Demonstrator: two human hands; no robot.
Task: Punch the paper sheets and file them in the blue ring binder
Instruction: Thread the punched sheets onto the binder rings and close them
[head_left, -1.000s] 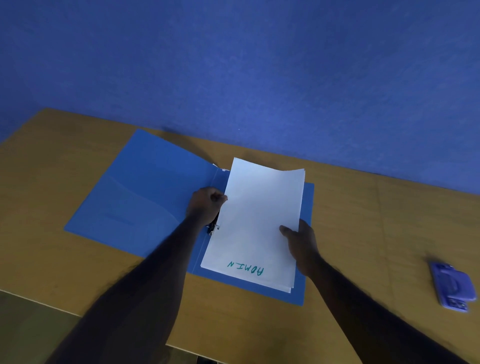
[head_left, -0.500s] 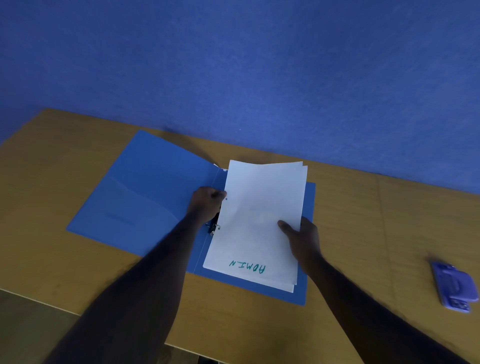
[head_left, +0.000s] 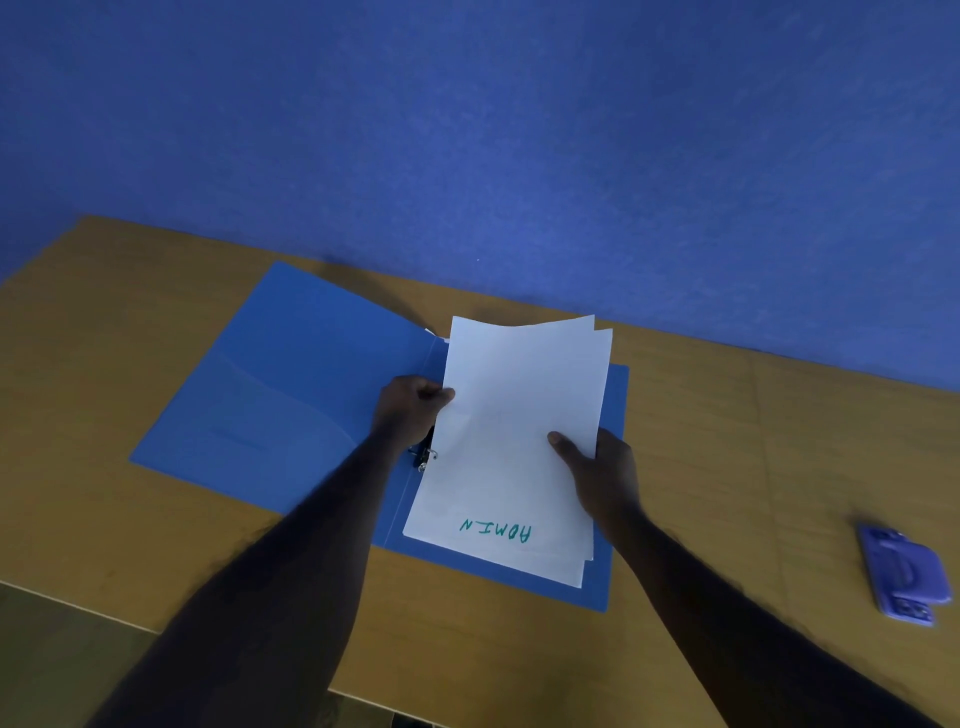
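The blue ring binder (head_left: 291, 395) lies open on the wooden table, its inside pocket on the left cover. A stack of white paper sheets (head_left: 514, 441), with "ADMIN" in green upside down at the near end, rests over the right cover and is slightly fanned at the far edge. My left hand (head_left: 413, 408) pinches the stack's left edge just above the metal rings (head_left: 426, 460). My right hand (head_left: 597, 467) grips the stack's right edge, thumb on top.
A purple hole punch (head_left: 906, 579) sits on the table at the far right. A blue wall runs along the table's back edge. The table's near edge crosses the bottom left, with floor beyond it.
The sheets have shifted a little and fanned apart at the far edge. Both hands stay on the stack's sides.
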